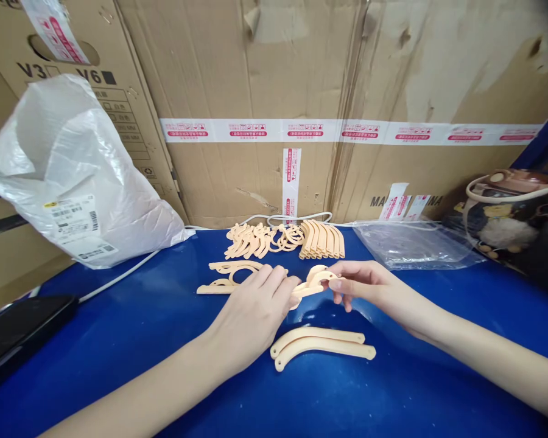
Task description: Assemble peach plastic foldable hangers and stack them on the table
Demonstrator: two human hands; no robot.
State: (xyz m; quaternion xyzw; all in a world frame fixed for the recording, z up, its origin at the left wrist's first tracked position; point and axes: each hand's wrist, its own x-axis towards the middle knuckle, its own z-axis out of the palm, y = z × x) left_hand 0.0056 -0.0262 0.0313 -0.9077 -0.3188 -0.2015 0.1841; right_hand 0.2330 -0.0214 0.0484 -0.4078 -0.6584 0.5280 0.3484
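Note:
Between my hands, just above the blue table, is a small cream-coloured curved plastic piece (314, 283). My left hand (260, 310) is closed around its left end, the fingers hiding part of it. My right hand (354, 281) pinches its right end between thumb and fingers. Beyond my left hand lies a flat cream frame with a ring in it (223, 277), partly covered by that hand. Nearer to me, two long curved cream arms (324, 347) with small end holes lie side by side.
At the back are piles of small cream parts (256, 240) and a row of curved arms (322, 239). A clear plastic bag (420, 243) lies right of them. A white parcel bag (77, 182) and a black phone (25, 331) with a cable are at left. Cardboard boxes (256, 73) wall the back.

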